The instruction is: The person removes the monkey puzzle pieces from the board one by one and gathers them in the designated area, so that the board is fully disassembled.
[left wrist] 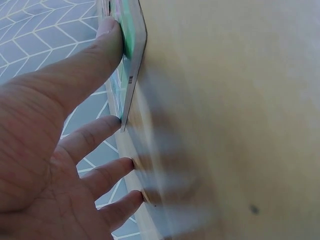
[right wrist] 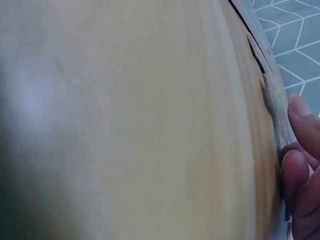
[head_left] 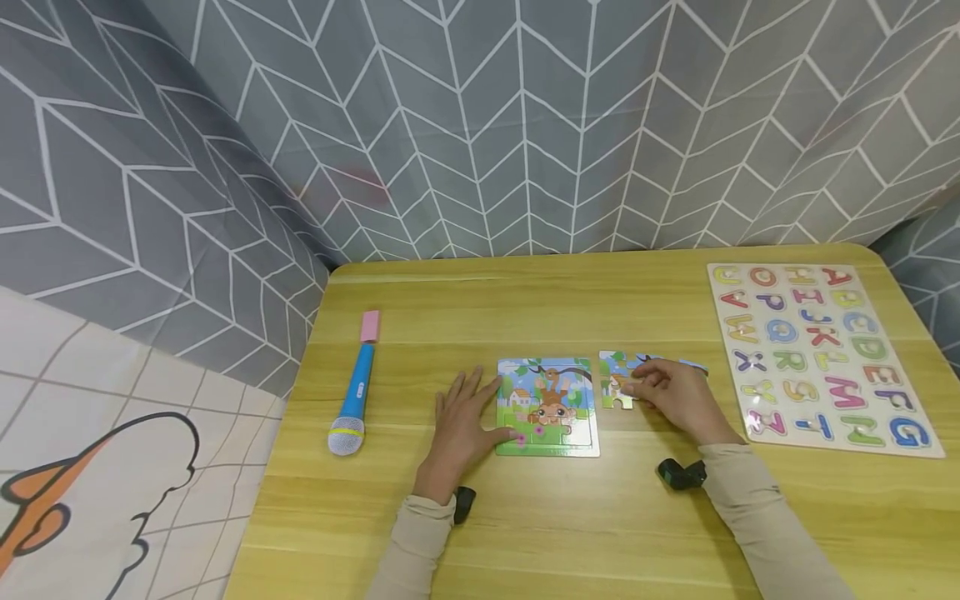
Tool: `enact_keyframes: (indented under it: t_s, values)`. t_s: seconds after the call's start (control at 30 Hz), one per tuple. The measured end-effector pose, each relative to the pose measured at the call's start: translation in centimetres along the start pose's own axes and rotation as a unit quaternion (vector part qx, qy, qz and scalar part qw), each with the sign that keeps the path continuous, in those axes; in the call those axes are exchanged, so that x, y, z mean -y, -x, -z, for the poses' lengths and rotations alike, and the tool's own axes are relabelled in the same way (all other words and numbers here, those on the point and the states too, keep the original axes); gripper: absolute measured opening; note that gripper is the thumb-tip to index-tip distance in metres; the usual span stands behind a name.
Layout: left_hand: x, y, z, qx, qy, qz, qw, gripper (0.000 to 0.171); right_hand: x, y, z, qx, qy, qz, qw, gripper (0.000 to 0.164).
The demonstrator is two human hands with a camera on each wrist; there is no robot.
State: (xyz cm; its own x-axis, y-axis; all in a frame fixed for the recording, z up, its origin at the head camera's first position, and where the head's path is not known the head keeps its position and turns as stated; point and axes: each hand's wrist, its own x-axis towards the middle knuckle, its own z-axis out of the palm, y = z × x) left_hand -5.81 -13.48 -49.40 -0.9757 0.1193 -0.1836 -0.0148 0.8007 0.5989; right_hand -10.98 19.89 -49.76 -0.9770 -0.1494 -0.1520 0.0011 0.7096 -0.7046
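Observation:
My left hand (head_left: pixel 462 427) lies at the left side of a square puzzle board (head_left: pixel 547 450) with a monkey picture, fingers spread. Its thumb (left wrist: pixel 102 47) rests on the board's green lower corner, and one fingertip touches the board's edge in the left wrist view. Just right of the board, jigsaw pieces (head_left: pixel 613 367) with a house and leaves lie together. Over them my right hand (head_left: pixel 681 400) has curled fingers, thumb and forefinger pinching a puzzle piece (head_left: pixel 622 402); the hand covers part of the pieces. In the right wrist view the fingertips (right wrist: pixel 295 167) are at the pieces' edge.
A wooden alphabet board (head_left: pixel 817 358) with coloured letters lies at the right. On the left are a blue toy microphone (head_left: pixel 356 400) and a pink block (head_left: pixel 370 326). Grey patterned curtains (head_left: pixel 480 125) hang behind the wooden table (head_left: pixel 570 533).

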Motion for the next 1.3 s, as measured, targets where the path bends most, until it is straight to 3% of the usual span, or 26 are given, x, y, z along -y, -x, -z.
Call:
enact_keyframes:
  t_s: [0.27, 0.53, 0.7, 1.03, 1.3]
  values:
    - [0.0, 0.0, -0.1, 0.001, 0.004, 0.003, 1.0000, 0.087, 0.3, 0.2, 0.1, -0.021, 0.013, 0.006, 1.000, 0.031]
    - [-0.1, 0.0, -0.1, 0.003, 0.007, 0.002, 1.0000, 0.087, 2.2, 0.5, -0.3, -0.042, -0.006, 0.029, 0.999, 0.027]
    - [-0.1, 0.0, 0.0, 0.003, 0.005, 0.004, 1.0000, 0.087, 3.5, 0.5, -1.4, -0.021, -0.011, 0.062, 0.998, 0.016]
    - [-0.3, -0.1, 0.2, 0.004, -0.001, 0.012, 0.9999, 0.086, 6.3, 0.0, -4.0, 0.063, 0.006, 0.121, 0.991, 0.031]
    - [-0.3, -0.1, 0.2, 0.007, -0.002, 0.011, 0.9999, 0.086, 7.7, -0.3, -5.2, 0.075, 0.022, 0.155, 0.985, 0.034]
